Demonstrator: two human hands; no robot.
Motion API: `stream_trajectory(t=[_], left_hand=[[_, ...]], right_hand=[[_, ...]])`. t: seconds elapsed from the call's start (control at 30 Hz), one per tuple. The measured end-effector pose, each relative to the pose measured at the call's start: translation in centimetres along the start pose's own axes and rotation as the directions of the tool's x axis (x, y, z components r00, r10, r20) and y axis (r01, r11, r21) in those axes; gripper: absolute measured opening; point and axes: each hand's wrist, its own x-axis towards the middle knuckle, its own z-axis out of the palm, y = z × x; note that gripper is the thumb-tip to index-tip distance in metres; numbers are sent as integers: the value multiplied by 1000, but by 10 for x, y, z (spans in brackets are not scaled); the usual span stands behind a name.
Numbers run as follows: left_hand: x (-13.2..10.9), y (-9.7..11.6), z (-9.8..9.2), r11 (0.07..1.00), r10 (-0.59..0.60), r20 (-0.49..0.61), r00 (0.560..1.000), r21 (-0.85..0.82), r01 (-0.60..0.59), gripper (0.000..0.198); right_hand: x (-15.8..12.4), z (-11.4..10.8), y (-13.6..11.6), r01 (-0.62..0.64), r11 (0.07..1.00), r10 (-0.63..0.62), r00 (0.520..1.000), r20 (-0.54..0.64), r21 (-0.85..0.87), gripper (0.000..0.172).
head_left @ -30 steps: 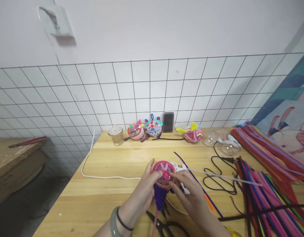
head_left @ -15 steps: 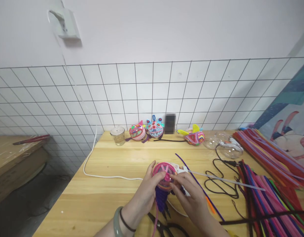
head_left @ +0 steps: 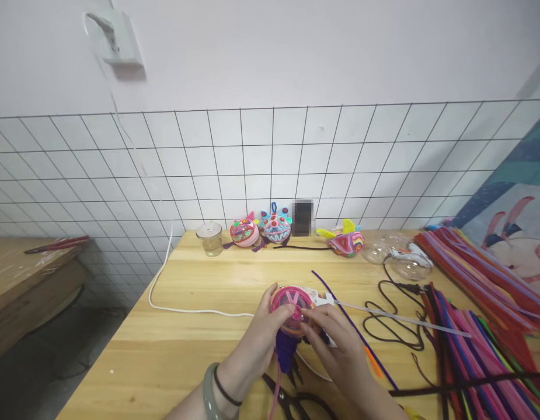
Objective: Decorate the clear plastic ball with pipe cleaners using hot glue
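My left hand (head_left: 261,333) is wrapped round a ball-shaped craft piece (head_left: 291,293) covered in pink and purple pipe cleaners, its thumb pressing on the pink centre. From the right, the bent fingertips of my right hand (head_left: 342,344) pinch at the pink middle; what lies between them is partly hidden. A dense purple pipe-cleaner part (head_left: 286,351) hangs below the ball. One pink pipe cleaner (head_left: 276,392) trails down past my left wrist. Behind the ball lies a white glue gun (head_left: 323,298) with a long translucent glue stick (head_left: 405,319). Black-handled scissors (head_left: 293,402) lie under my hands.
Finished pipe-cleaner animals (head_left: 276,227) and a glass jar (head_left: 211,240) line the back edge. Clear plastic balls (head_left: 410,265) and a black cord (head_left: 394,309) sit at right, beside pipe-cleaner bundles (head_left: 475,350). A white cable (head_left: 195,311) crosses the table (head_left: 173,356) at left.
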Motion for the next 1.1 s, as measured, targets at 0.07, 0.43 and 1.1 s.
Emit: stream_trajectory(t=[0.07,0.43,1.1], left_hand=[[1,-1,-1,1000,4,-10,1000,4,-4,80],[2,-2,-1,1000,6,-18,1000,-9,-6,81],[3,0,-2,1000,10,3,1000,8,-10,77]], right_hand=[[-1,1,0,-2,1000,2,1000,0,-6,27],[-1,0,-1,-3,1000,3,1000,3,-13,29],[-1,0,-3,7,999,-6,1000,12,-39,25]])
